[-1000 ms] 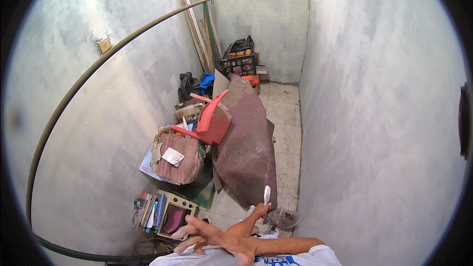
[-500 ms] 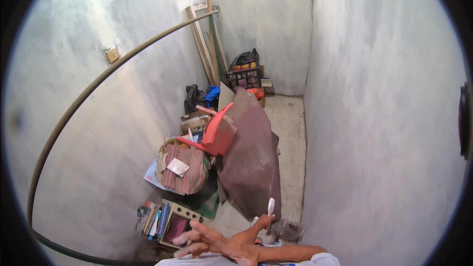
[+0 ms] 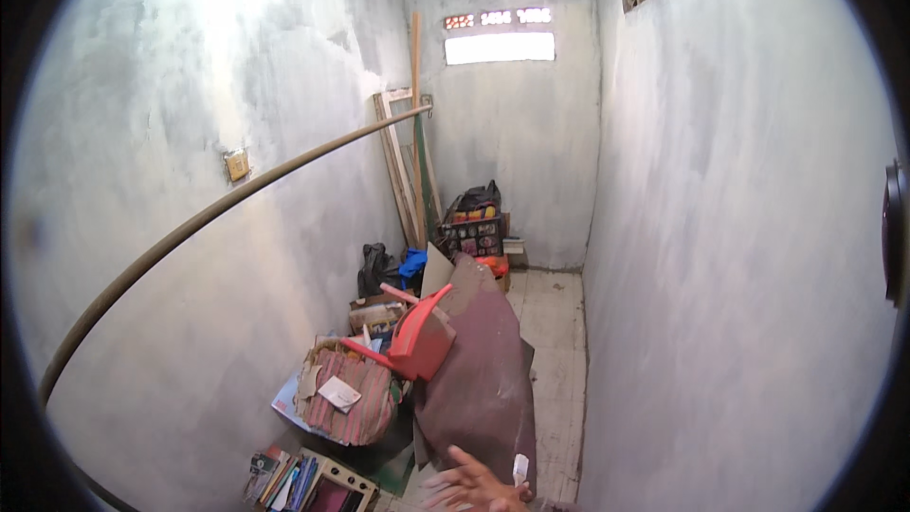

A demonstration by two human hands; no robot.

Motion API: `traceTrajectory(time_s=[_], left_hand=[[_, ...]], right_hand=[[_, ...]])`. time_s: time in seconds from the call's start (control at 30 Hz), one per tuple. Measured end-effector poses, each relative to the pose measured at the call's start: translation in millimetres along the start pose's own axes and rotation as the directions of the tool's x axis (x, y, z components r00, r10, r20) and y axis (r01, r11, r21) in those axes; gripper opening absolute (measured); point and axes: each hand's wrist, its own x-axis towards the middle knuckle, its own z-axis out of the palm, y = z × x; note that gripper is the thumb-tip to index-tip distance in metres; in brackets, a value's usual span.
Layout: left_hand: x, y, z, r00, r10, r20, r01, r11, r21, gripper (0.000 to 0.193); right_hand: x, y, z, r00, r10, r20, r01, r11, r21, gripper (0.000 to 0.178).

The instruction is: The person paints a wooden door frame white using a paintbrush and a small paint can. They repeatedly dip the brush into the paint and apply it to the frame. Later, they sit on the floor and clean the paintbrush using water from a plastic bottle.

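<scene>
At the lower edge, my right hand (image 3: 472, 487) reaches leftward with its fingers spread and nothing in them; the fingers are a little blurred. Just behind it, a slim tool with a white, blade-like end (image 3: 520, 467) points upward. My left hand (image 3: 524, 491) grips this tool low down, mostly hidden by my right hand and the picture's edge. The tool's exact kind is too small to make out. Beyond both hands, a large brown sheet (image 3: 483, 360) lies draped along the floor, and a red plastic chair (image 3: 422, 341) lies tipped over against it.
A striped cloth bundle (image 3: 351, 398) lies on boxes at left. Nearer are books (image 3: 284, 479) and an old box-shaped appliance (image 3: 336, 488). A long curved pole (image 3: 237, 192) crosses the left side. Wooden frames (image 3: 403, 171) lean in the far corner. Painted walls (image 3: 720, 228) stand close on both sides.
The view has tilted up, showing more upper wall and the ceiling edge. My hands sit lower in the picture, and my right hand has come closer to my left hand and the tool.
</scene>
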Motion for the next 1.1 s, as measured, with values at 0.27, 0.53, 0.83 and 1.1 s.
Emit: traceTrajectory(time_s=[0.27,0.53,0.83,1.1], left_hand=[[-34,8,39,0.904,0.114,0.412,0.231,0.679,-0.696,0.044],[-42,39,64,0.941,-0.037,0.336,0.212,0.84,-0.5,0.07],[-66,89,93,0.919,0.026,0.393,0.1,0.95,-0.296,0.08],[-144,30,7,0.953,-0.199,0.228,-0.013,0.725,0.688,0.066]], right_hand=[[-102,68,-175,0.685,0.144,-0.714,-0.618,0.634,-0.465,0.093],[-127,105,-166,0.751,-0.241,-0.614,-0.454,0.487,-0.746,0.094],[-89,56,-123,0.623,-0.66,-0.42,-0.368,0.228,-0.902,0.042],[-130,80,-156,0.119,-0.23,-0.966,0.207,0.957,-0.202,0.028]])
